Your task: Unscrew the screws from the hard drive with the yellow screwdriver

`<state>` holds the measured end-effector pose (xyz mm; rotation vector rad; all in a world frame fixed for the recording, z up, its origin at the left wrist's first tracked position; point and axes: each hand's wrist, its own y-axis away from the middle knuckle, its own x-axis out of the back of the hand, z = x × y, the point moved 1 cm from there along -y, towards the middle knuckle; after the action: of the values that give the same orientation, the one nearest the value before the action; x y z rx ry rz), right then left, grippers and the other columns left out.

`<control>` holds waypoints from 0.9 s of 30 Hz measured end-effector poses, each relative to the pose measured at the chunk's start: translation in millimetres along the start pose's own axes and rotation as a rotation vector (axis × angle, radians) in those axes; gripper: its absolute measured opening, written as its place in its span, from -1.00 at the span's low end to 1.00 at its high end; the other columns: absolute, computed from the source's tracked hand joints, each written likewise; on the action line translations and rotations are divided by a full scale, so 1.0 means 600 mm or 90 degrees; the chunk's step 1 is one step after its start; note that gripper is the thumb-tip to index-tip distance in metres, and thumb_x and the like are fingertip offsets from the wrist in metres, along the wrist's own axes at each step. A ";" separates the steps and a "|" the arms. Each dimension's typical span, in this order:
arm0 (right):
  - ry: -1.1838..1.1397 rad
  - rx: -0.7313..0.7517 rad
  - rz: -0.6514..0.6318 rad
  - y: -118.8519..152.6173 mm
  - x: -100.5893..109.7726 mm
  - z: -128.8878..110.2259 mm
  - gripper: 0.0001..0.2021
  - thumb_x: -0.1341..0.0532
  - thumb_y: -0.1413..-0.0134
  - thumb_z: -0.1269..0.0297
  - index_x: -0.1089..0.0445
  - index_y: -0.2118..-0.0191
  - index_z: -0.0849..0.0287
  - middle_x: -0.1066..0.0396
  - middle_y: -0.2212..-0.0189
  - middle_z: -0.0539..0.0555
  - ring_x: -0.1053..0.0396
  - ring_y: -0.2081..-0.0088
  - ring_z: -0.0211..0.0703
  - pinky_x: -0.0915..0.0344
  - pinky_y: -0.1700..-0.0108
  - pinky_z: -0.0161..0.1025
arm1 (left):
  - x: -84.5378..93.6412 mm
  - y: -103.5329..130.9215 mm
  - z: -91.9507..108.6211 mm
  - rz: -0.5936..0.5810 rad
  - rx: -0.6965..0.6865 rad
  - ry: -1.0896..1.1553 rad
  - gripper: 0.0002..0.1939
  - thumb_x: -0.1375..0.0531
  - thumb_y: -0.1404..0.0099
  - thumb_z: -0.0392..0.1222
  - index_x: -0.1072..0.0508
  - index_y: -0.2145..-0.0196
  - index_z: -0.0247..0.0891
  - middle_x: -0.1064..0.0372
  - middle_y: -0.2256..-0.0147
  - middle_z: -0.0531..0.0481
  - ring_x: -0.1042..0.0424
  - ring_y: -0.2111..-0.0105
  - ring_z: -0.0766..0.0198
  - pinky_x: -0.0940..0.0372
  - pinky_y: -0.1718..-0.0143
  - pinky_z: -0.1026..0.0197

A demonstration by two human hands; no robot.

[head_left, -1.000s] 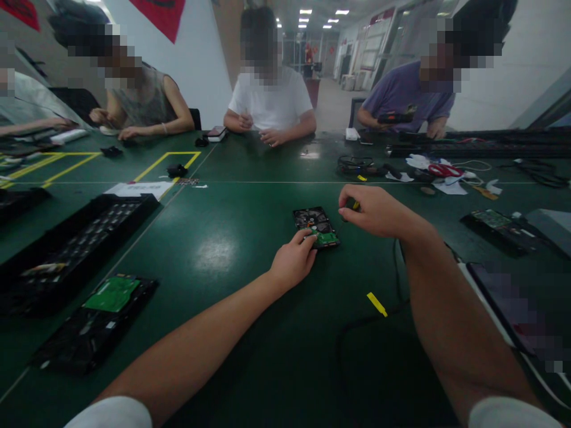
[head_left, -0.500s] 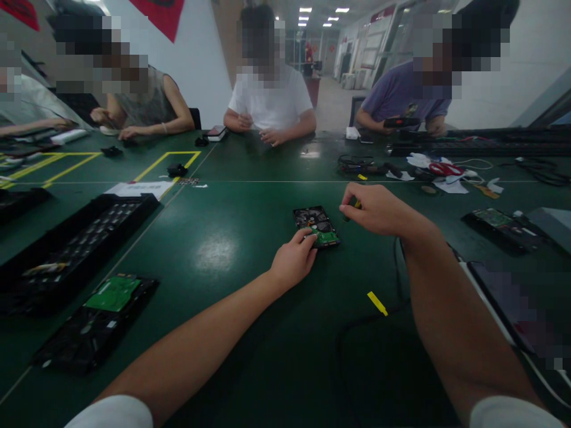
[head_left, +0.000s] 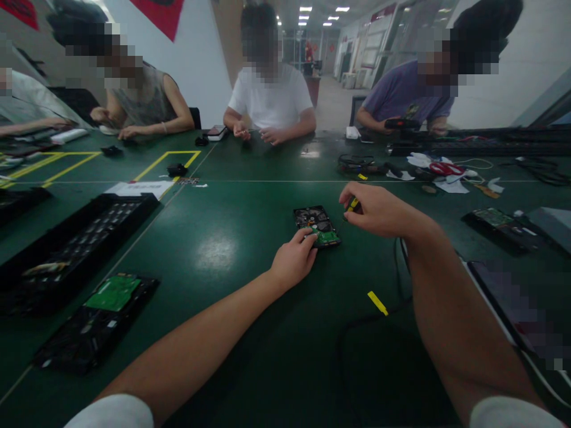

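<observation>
A hard drive with a green circuit board lies near the middle of the green table. My left hand grips its near edge, thumb and fingers at the board. To the right of the drive and slightly above the table, my right hand is closed around a small yellow and black screwdriver. The screwdriver's tip is too small and dark to make out clearly. On the left lies another drive with a green board.
A long black tray stands at the left. Cables and red scissors lie beyond my right hand. A third drive and a phone-like screen are on the right. Several people sit opposite.
My right hand has tilted a little, showing more of the screwdriver's yellow part. My left hand and the drive are nearly unmoved. Opposite, a person's hand has shifted.
</observation>
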<state>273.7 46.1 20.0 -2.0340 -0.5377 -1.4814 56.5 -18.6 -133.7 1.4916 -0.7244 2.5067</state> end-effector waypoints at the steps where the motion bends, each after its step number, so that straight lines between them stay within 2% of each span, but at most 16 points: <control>1: 0.006 -0.006 0.003 0.000 0.001 0.001 -0.80 -0.28 -0.12 0.33 -0.41 0.11 0.14 -0.55 0.15 0.18 -0.50 0.18 0.07 -0.35 0.13 -0.10 | 0.000 0.000 0.000 0.001 0.000 0.000 -0.61 -0.13 -0.50 -0.16 -0.39 -0.23 -0.23 -0.29 -0.30 -0.21 -0.53 -0.11 -0.01 -0.54 -0.08 -0.04; 5: 0.050 -0.033 0.014 0.000 0.002 0.003 -0.86 -0.28 -0.18 0.22 -0.42 0.18 0.13 -0.56 0.21 0.19 -0.51 0.18 0.12 -0.34 0.12 -0.06 | 0.003 0.000 0.001 0.004 0.001 0.003 -0.61 -0.11 -0.51 -0.17 -0.39 -0.23 -0.26 -0.29 -0.30 -0.22 -0.53 -0.10 -0.02 -0.54 -0.09 -0.06; 11: 0.026 -0.036 -0.015 0.003 0.003 -0.007 -0.78 -0.27 -0.16 0.32 -0.41 0.06 0.14 -0.58 0.15 0.18 -0.53 0.19 0.06 -0.34 0.12 -0.11 | 0.005 0.000 0.002 -0.001 0.005 0.006 -0.61 -0.12 -0.50 -0.18 -0.39 -0.23 -0.23 -0.28 -0.30 -0.21 -0.53 -0.11 -0.01 -0.54 -0.09 -0.04; 16: 0.075 -0.080 0.010 0.002 0.003 -0.009 -0.74 -0.29 -0.23 0.19 -0.43 0.03 0.18 -0.58 0.21 0.22 -0.53 0.18 0.17 -0.33 0.12 -0.05 | 0.004 0.000 0.001 -0.004 0.005 0.004 -0.61 -0.12 -0.51 -0.17 -0.39 -0.23 -0.24 -0.28 -0.31 -0.21 -0.53 -0.10 -0.01 -0.54 -0.08 -0.05; 22: -0.002 0.001 -0.016 0.000 -0.001 -0.012 -0.71 -0.27 -0.19 0.33 -0.41 -0.03 0.17 -0.58 0.09 0.19 -0.54 0.12 0.07 -0.35 0.08 -0.13 | 0.002 0.000 0.001 -0.003 0.005 -0.001 -0.60 -0.12 -0.51 -0.16 -0.39 -0.24 -0.26 -0.27 -0.32 -0.20 -0.53 -0.09 -0.02 -0.54 -0.08 -0.07; 27: 0.057 -0.027 0.009 -0.002 -0.004 -0.006 -0.71 -0.29 -0.22 0.21 -0.44 -0.02 0.18 -0.59 0.17 0.20 -0.54 0.16 0.13 -0.34 0.11 -0.09 | 0.000 -0.001 0.000 -0.009 0.012 0.007 -0.60 -0.13 -0.50 -0.16 -0.38 -0.24 -0.25 -0.27 -0.32 -0.19 -0.50 -0.14 -0.02 -0.51 -0.15 -0.06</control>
<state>269.8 44.5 18.8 -1.9892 -0.4574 -1.5792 57.0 -18.2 -133.6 1.4833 -0.6878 2.5154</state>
